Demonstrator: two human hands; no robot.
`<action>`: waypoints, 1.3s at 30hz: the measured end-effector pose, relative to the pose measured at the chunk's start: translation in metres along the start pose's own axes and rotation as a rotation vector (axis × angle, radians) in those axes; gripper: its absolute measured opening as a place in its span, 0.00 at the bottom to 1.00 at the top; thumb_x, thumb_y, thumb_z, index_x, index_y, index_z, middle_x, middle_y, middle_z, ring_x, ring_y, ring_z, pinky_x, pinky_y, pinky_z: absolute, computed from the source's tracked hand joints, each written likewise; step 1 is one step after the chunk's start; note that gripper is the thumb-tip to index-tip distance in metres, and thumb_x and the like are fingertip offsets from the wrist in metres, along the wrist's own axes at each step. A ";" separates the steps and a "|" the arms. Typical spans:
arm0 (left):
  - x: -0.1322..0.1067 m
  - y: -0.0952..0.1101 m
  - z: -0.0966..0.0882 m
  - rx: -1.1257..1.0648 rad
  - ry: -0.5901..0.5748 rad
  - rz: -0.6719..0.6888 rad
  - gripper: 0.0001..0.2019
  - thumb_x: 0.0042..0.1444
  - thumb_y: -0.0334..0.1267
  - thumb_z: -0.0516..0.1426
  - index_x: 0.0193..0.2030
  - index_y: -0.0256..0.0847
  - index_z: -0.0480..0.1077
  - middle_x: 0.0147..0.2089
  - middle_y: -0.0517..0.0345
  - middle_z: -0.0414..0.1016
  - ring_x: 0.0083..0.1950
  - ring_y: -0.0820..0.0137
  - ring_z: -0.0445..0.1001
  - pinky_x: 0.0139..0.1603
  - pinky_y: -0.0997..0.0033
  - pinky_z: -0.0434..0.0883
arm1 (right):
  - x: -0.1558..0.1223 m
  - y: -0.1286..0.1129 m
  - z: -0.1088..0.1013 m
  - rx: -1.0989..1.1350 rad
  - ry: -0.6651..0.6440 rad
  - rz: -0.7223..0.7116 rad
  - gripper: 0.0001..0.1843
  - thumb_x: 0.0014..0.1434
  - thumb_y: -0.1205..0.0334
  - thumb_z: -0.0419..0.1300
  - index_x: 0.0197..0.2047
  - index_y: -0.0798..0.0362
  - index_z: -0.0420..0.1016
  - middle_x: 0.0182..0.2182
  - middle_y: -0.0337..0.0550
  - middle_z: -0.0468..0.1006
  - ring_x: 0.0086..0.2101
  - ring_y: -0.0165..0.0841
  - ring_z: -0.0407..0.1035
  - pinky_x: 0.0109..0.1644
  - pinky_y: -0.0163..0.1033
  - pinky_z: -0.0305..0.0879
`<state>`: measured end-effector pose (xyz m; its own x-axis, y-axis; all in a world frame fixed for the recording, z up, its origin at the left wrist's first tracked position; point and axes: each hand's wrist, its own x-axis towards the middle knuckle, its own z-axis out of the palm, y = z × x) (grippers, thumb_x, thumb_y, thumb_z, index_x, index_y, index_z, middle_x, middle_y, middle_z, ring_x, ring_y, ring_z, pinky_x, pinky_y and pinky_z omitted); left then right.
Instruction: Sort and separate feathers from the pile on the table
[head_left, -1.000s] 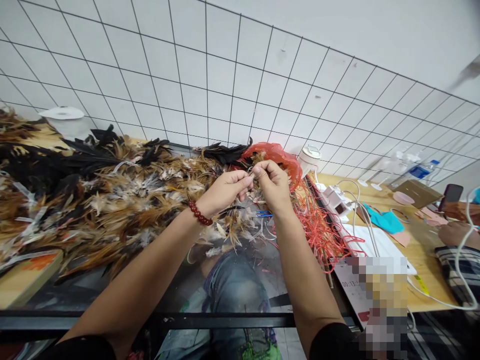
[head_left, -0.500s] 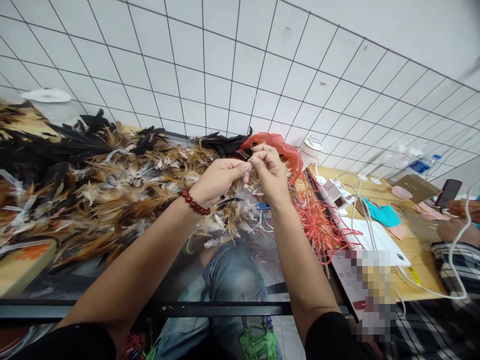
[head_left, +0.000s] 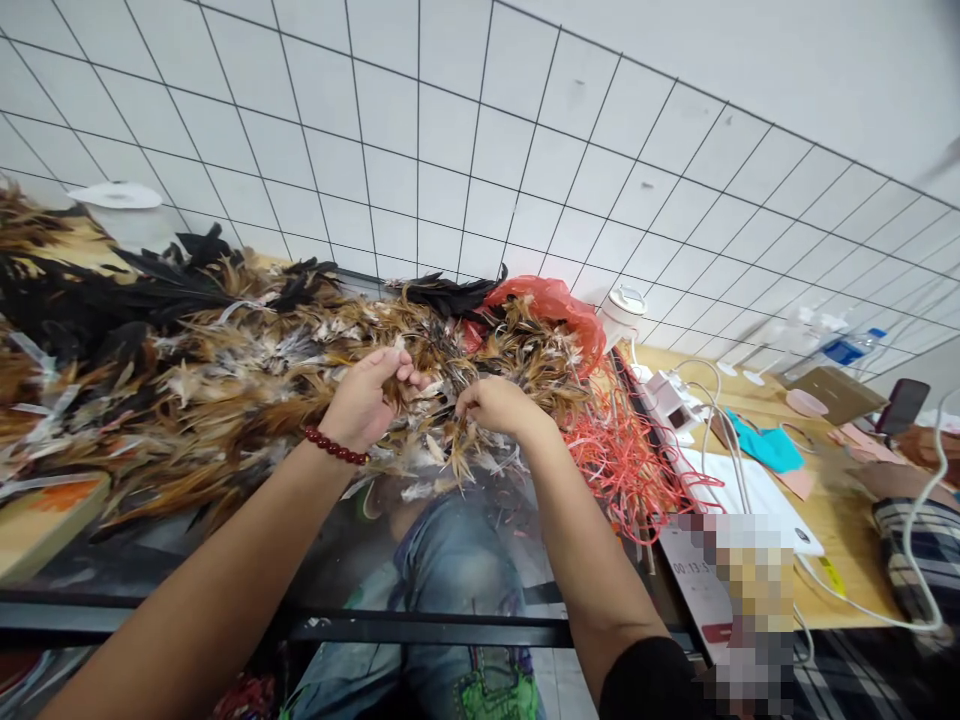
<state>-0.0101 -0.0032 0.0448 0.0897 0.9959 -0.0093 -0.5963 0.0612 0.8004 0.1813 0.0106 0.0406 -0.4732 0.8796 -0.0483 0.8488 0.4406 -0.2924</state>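
Brown, white and black feathers [head_left: 247, 390] lie in a thick heap across the dark glass tabletop [head_left: 315, 560]. My left hand [head_left: 367, 395], with a dark red bead bracelet [head_left: 335, 446] at the wrist, is over the middle of the heap. Its thumb and forefinger are pinched together, and what they hold is too small to make out. Lower and to the right, my right hand [head_left: 499, 405] reaches down among loose feathers [head_left: 457, 450]. Its fingers are curled together at the feathers, and their tips are partly hidden.
Tangled red cords [head_left: 626, 460] lie right of the heap, below a red plastic bag [head_left: 559, 298]. A white lidded cup [head_left: 624, 312], charger with cables [head_left: 673, 400] and phone [head_left: 694, 580] stand farther right. Another person's sleeve [head_left: 904, 545] is at the right edge. A wire grid [head_left: 420, 160] backs the table.
My hands were together in front of the red bag. They have parted: the left moved left and slightly down, the right down and left to the feathers. The view has shifted slightly.
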 end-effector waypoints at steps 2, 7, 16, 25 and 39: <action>-0.002 -0.002 -0.007 -0.070 0.013 -0.014 0.10 0.54 0.34 0.61 0.25 0.37 0.67 0.20 0.65 0.59 0.24 0.77 0.64 0.35 0.71 0.73 | 0.004 0.003 0.009 -0.032 -0.042 -0.025 0.17 0.50 0.73 0.59 0.38 0.45 0.82 0.36 0.39 0.81 0.39 0.34 0.72 0.42 0.35 0.61; 0.000 -0.008 -0.014 -0.117 0.052 -0.019 0.11 0.58 0.34 0.58 0.25 0.37 0.67 0.21 0.65 0.59 0.23 0.77 0.64 0.33 0.71 0.73 | 0.008 0.010 0.011 0.037 0.200 -0.008 0.11 0.53 0.70 0.57 0.36 0.50 0.79 0.38 0.43 0.77 0.40 0.34 0.70 0.45 0.35 0.61; 0.015 -0.024 -0.026 0.124 0.382 0.463 0.11 0.59 0.33 0.56 0.24 0.38 0.68 0.19 0.65 0.61 0.20 0.77 0.63 0.27 0.75 0.68 | 0.008 0.010 -0.002 0.622 0.499 0.032 0.13 0.54 0.61 0.60 0.43 0.54 0.75 0.26 0.34 0.73 0.26 0.26 0.63 0.36 0.33 0.62; 0.008 -0.044 -0.021 0.280 0.281 0.540 0.10 0.57 0.38 0.58 0.27 0.39 0.69 0.19 0.65 0.62 0.21 0.76 0.63 0.29 0.74 0.68 | -0.004 -0.001 -0.010 0.061 0.423 0.004 0.10 0.56 0.66 0.56 0.37 0.49 0.79 0.36 0.41 0.80 0.38 0.34 0.72 0.43 0.37 0.63; -0.002 -0.056 -0.018 0.398 0.185 0.510 0.11 0.58 0.43 0.56 0.29 0.40 0.70 0.20 0.64 0.62 0.23 0.74 0.64 0.31 0.72 0.68 | -0.003 -0.015 0.000 -0.186 -0.050 0.144 0.06 0.50 0.65 0.59 0.30 0.50 0.79 0.32 0.47 0.81 0.35 0.37 0.73 0.35 0.36 0.59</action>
<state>0.0086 -0.0070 -0.0109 -0.2846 0.8909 0.3539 -0.1851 -0.4133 0.8916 0.1703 0.0015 0.0455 -0.3508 0.9280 -0.1252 0.9352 0.3403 -0.0980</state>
